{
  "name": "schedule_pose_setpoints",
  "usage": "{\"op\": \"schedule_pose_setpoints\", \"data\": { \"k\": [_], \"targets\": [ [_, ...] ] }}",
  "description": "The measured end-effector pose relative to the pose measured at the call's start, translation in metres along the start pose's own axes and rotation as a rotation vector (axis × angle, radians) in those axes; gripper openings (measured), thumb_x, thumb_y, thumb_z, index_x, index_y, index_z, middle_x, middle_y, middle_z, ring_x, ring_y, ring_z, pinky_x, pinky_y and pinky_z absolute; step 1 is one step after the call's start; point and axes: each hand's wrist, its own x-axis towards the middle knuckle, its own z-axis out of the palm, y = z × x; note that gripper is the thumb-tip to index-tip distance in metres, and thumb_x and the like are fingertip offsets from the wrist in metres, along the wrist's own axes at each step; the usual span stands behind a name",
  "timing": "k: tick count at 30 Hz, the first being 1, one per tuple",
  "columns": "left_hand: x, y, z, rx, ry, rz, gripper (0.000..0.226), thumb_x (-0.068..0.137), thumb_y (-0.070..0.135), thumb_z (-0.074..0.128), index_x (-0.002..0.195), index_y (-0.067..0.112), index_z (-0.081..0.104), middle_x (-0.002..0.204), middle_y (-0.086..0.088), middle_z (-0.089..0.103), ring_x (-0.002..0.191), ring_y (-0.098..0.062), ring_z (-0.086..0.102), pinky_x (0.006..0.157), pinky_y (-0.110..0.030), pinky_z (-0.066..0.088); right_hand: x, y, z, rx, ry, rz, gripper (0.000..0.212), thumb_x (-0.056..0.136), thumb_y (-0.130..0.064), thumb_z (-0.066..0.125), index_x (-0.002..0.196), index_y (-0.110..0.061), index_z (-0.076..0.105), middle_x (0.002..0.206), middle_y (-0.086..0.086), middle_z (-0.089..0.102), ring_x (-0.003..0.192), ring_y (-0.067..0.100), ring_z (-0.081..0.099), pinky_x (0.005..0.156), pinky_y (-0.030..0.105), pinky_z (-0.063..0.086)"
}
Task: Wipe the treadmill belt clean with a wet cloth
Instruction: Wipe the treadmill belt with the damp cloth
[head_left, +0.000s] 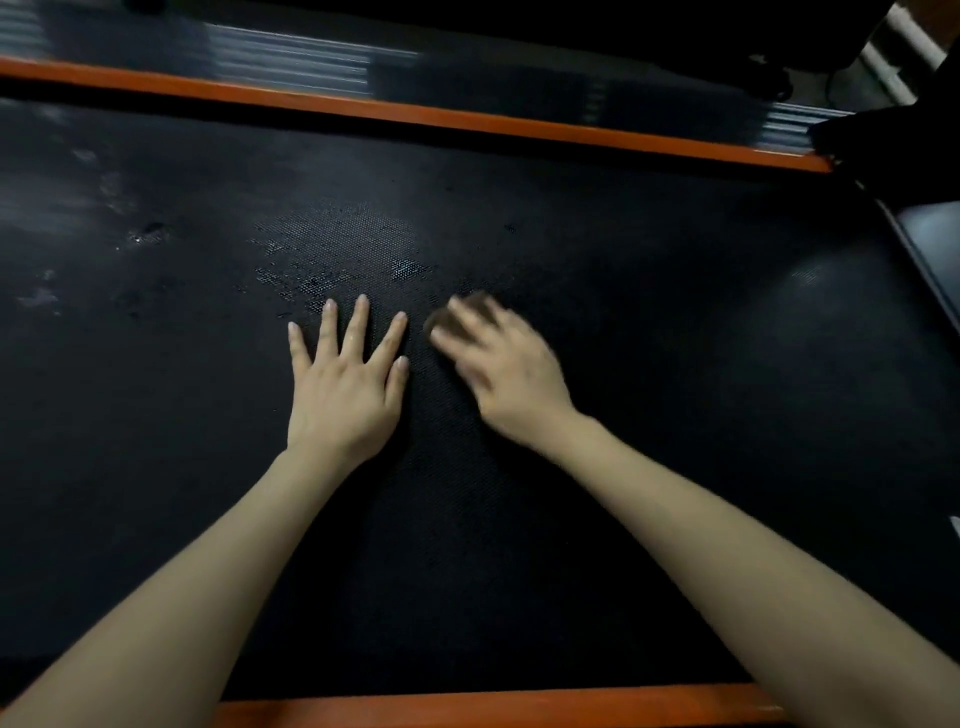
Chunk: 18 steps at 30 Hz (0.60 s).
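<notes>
The black textured treadmill belt (649, 322) fills most of the view. Wet, shiny patches and pale smears show on it ahead of my hands and at the left. My left hand (345, 379) lies flat on the belt with its fingers spread and nothing in it. Just to its right, my right hand (504, 364) is blurred and presses on a small dark brownish cloth (441, 325), which peeks out under the fingers. Most of the cloth is hidden by the hand.
An orange side rail (415, 111) runs along the belt's far edge, with a ribbed black footboard (291, 57) behind it. Another orange rail (493, 706) borders the near edge. At the right end sits a grey cover (930, 234).
</notes>
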Motion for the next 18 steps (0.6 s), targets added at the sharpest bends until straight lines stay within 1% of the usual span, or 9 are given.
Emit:
{"op": "schedule_pose_setpoints", "data": {
  "k": [3,5,7,9,10,11,14,16,18],
  "targets": [
    [-0.001,-0.001,0.0,-0.008,0.019,0.011,0.067,0.088,0.053,0.001,0.149,0.033,0.021,0.158,-0.008,0.014,0.146,-0.034,0.004,0.114,-0.056,-0.004,-0.031,0.014,-0.016,0.051,-0.144,-0.258,0.041,0.092,-0.027,0.039,0.128,-0.023,0.059,0.142,0.007,0.047,0.129,0.037,0.044,0.106,0.045,0.032],
    [-0.002,-0.001,0.001,-0.005,0.008,0.007,0.066,0.089,0.053,0.0,0.149,0.034,0.019,0.159,-0.007,0.012,0.146,-0.033,0.002,0.114,-0.055,-0.005,-0.027,0.051,-0.023,-0.011,-0.104,-0.258,0.04,0.093,-0.027,0.041,0.126,-0.019,0.06,0.139,0.011,0.049,0.127,0.038,0.046,0.105,0.047,0.033],
    [-0.002,0.001,0.001,-0.001,0.001,-0.002,0.061,0.093,0.051,0.004,0.15,0.034,0.017,0.159,-0.007,0.01,0.146,-0.033,0.001,0.115,-0.055,-0.006,-0.007,0.091,-0.03,-0.042,-0.01,0.042,0.038,0.095,-0.025,0.043,0.129,-0.018,0.057,0.142,0.012,0.046,0.13,0.038,0.042,0.107,0.046,0.032],
    [-0.002,0.003,0.001,-0.012,0.003,-0.009,0.052,0.1,0.046,0.014,0.15,0.034,0.018,0.159,-0.007,0.01,0.146,-0.033,0.0,0.115,-0.056,-0.005,0.018,0.109,-0.031,-0.054,0.054,0.488,0.039,0.098,-0.024,0.041,0.136,-0.023,0.049,0.15,0.008,0.036,0.136,0.036,0.031,0.112,0.045,0.026],
    [-0.002,0.003,0.001,-0.015,0.0,-0.011,0.051,0.1,0.044,0.018,0.15,0.034,0.017,0.159,-0.008,0.01,0.146,-0.033,0.0,0.115,-0.056,-0.005,0.027,0.103,-0.029,-0.081,0.062,0.604,0.04,0.098,-0.023,0.04,0.137,-0.024,0.048,0.15,0.007,0.034,0.136,0.037,0.029,0.112,0.046,0.025],
    [-0.002,0.003,0.001,-0.014,-0.007,-0.012,0.051,0.1,0.044,0.019,0.15,0.034,0.017,0.159,-0.007,0.009,0.146,-0.033,-0.001,0.115,-0.056,-0.005,0.031,0.09,-0.024,-0.103,0.058,0.596,0.04,0.097,-0.022,0.041,0.136,-0.023,0.05,0.149,0.009,0.036,0.134,0.04,0.032,0.111,0.046,0.028],
    [0.0,0.001,0.001,-0.008,-0.013,-0.007,0.056,0.096,0.049,0.008,0.15,0.035,0.017,0.159,-0.008,0.01,0.146,-0.033,0.0,0.115,-0.055,-0.005,0.001,0.036,-0.009,-0.042,0.021,0.104,0.043,0.085,-0.019,0.043,0.126,-0.019,0.06,0.14,0.013,0.048,0.122,0.045,0.046,0.102,0.049,0.039],
    [0.0,-0.001,0.0,-0.027,-0.015,-0.002,0.065,0.089,0.053,0.003,0.149,0.036,0.02,0.159,-0.008,0.013,0.146,-0.033,0.003,0.114,-0.055,-0.004,-0.045,0.016,-0.015,0.04,-0.124,-0.216,0.044,0.086,-0.021,0.043,0.129,-0.022,0.056,0.143,0.01,0.045,0.129,0.04,0.042,0.107,0.047,0.032],
    [0.0,-0.003,-0.004,-0.057,-0.024,0.008,0.07,0.085,0.057,0.002,0.147,0.036,0.025,0.158,-0.008,0.017,0.146,-0.033,0.006,0.114,-0.055,-0.002,-0.067,0.039,-0.034,0.07,-0.229,-0.379,0.043,0.09,-0.021,0.043,0.132,-0.024,0.051,0.146,0.007,0.041,0.135,0.034,0.036,0.111,0.044,0.026]
  ]
}}
